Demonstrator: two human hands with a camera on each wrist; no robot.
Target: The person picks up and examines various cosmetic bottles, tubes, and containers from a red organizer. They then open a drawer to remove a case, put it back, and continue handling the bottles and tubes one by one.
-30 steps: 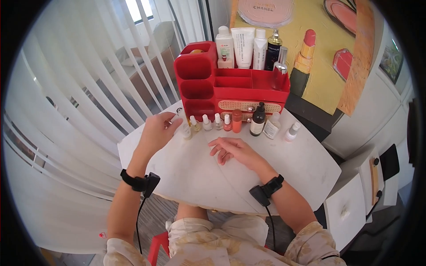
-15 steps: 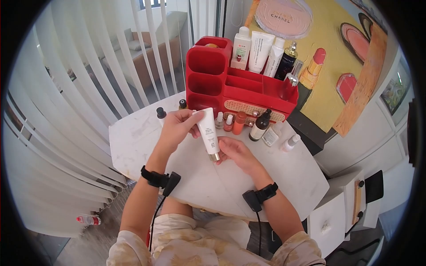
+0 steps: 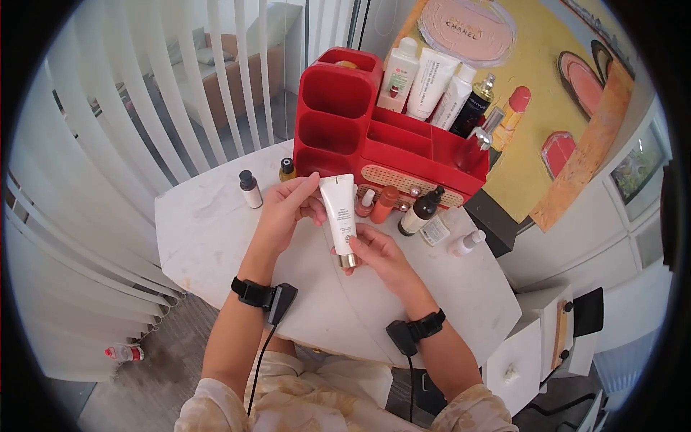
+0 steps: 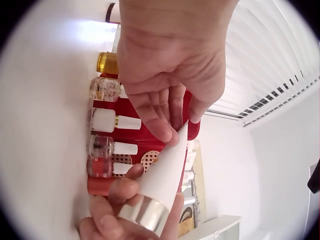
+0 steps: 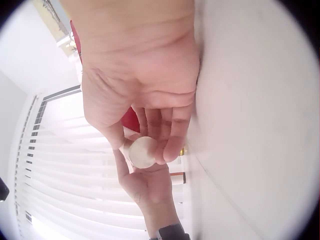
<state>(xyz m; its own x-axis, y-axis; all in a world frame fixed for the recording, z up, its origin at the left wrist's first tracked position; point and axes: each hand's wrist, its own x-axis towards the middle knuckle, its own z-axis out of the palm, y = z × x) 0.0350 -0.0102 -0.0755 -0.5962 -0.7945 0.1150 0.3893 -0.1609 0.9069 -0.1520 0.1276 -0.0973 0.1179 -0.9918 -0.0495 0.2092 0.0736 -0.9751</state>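
White squeeze tube [image 3: 340,216] w/ fine print, flat end up, metallic cap [image 3: 347,261] down, held above white table [image 3: 216,227] nr red organizer [image 3: 425,168]. L hand [image 3: 283,214] pinches flat end; R hand [image 3: 383,252] pinches cap end. Vs 1 s ago: R hand was empty, L hand farther L.

The tube [image 3: 340,210] looks smooth plastic, its cap [image 4: 144,216] glossy metallic.

white tube [image 3: 339,209]: print too small to read | painting [image 3: 543,97]: top cut off
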